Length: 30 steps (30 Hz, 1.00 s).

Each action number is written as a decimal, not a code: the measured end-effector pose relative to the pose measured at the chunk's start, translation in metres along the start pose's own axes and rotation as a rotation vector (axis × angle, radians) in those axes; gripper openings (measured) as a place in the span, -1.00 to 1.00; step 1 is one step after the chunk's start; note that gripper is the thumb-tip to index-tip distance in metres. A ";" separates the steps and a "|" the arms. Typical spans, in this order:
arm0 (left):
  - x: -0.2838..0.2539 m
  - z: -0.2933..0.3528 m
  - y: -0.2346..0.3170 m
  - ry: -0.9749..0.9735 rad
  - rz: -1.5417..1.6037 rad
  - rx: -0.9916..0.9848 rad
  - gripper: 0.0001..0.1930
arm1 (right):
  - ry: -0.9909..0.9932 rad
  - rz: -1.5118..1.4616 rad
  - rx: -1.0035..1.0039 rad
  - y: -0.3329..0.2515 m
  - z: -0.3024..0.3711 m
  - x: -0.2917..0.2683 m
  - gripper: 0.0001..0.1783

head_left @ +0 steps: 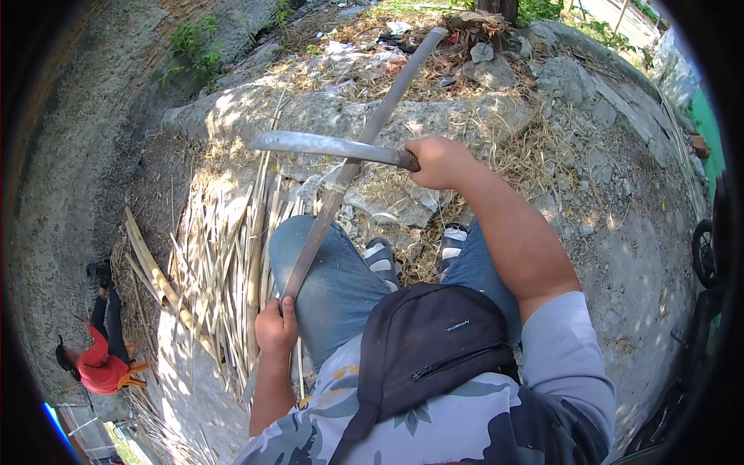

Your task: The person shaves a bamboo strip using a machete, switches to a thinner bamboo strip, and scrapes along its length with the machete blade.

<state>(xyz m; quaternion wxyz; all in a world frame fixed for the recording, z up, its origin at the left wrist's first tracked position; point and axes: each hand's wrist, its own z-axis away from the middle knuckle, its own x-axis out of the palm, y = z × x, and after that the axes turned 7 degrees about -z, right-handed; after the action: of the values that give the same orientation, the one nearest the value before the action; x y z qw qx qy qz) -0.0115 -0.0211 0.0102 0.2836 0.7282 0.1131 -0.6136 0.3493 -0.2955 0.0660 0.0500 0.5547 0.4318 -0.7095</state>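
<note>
My right hand (pixel 440 162) is closed round the dark, wrapped handle of a machete (pixel 325 144). Its long, pale blade points left and crosses over a split bamboo strip (pixel 316 236); whether the two touch I cannot tell. The strip is long and brown-grey, with a node just below the blade. It slants from beside my left thigh up to the far stump. Near its lower end my left hand (pixel 277 325) grips it, thumb on top. The strip passes over my left knee.
A heap of split bamboo strips (pixel 225 271) lies left of my leg, with a thicker bamboo piece (pixel 151 256) beside it. A tree stump (pixel 473 31) and rocks stand ahead. A person in red (pixel 105 360) sits on an orange chair at far left. A motorbike (pixel 701 310) is at right.
</note>
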 end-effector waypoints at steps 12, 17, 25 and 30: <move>0.000 -0.011 -0.018 -0.214 0.255 -0.025 -0.38 | -0.036 0.043 -0.040 0.018 -0.018 -0.005 -0.73; -0.007 -0.021 -0.030 -0.304 0.157 -0.040 -0.36 | 0.134 -0.305 0.270 0.051 -0.020 -0.014 -0.66; 0.001 -0.026 -0.044 -0.421 0.303 -0.115 -0.33 | -0.076 0.024 0.014 -0.007 -0.002 -0.001 -0.70; 0.005 -0.024 -0.052 -0.426 0.383 -0.136 -0.33 | -0.284 0.245 -0.307 -0.036 -0.002 0.013 -0.72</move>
<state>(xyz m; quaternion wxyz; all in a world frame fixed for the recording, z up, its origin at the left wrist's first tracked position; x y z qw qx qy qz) -0.0174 0.0335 -0.0067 0.4598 0.5705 -0.0475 -0.6789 0.3257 -0.2665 0.0757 0.2796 0.4837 0.4526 -0.6950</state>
